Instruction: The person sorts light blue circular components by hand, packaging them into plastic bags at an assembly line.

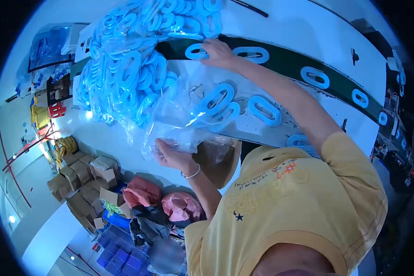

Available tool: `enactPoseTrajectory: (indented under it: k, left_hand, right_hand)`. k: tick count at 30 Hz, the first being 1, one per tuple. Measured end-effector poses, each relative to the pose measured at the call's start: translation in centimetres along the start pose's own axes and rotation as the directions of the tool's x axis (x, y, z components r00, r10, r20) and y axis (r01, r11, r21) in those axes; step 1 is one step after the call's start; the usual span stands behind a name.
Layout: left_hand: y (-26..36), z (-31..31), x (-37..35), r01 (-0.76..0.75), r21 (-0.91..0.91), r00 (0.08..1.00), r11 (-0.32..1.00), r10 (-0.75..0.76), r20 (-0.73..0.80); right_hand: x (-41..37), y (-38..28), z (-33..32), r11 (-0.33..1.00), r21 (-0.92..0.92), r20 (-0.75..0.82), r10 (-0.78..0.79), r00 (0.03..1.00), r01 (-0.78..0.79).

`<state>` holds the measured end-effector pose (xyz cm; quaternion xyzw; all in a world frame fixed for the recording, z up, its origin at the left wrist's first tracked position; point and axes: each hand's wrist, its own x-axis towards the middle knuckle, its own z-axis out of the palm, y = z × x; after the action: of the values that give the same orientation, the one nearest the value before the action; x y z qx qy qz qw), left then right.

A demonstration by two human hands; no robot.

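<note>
Head camera: your right hand [218, 54] reaches to the green strip [285, 64] at upper centre of the frame, its fingers bent in a narrow curl at the right end of a pale blue oval coil [189, 52]. You are touching that coil, but whether your fingertips pinch it or merely press on it cannot be told. The coil lies flat, which probably keeps its windings together.

Your left hand [172, 158], lower and left of centre, holds the near edge of a clear plastic bag [163, 124] between thumb and fingers. That grip seems to keep the loose film taut and under control. Whether the bag's mouth is open, you can't tell from here.

More coils lie spaced out along the strip, to the right of your right hand, perhaps so each can be picked up singly. On the white worktable [248, 89], one wound coil [273, 120] lies below your right forearm; two overlapping ones sit between your hands, beside the film. The big heap of bagged coils [124, 78] fills the upper left, beyond your left hand.
</note>
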<state>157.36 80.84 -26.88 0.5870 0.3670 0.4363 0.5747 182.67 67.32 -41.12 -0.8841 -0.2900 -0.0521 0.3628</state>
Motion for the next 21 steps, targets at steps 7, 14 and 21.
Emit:
enactPoseTrajectory:
  k: [7,14,21]
  left_hand:
    - [-0.4,-0.2,0.0,0.005,0.025,1.0,1.0,-0.005,0.026]
    - [1.7,1.1,-0.9,0.027,0.018,0.997,0.999,-0.028,0.075]
    - [5.5,-1.3,-2.4,-0.227,-0.088,0.969,0.97,0.234,0.082]
  right_hand:
    - [-2.7,1.3,-2.2,0.969,-0.094,-0.212,-0.242,0.947,0.227]
    - [-10.6,-4.6,-6.0,0.937,0.094,0.259,-0.349,0.901,0.336]
    - [-12.4,-2.9,-8.0,0.896,0.443,0.318,-0.127,0.94,-0.028]
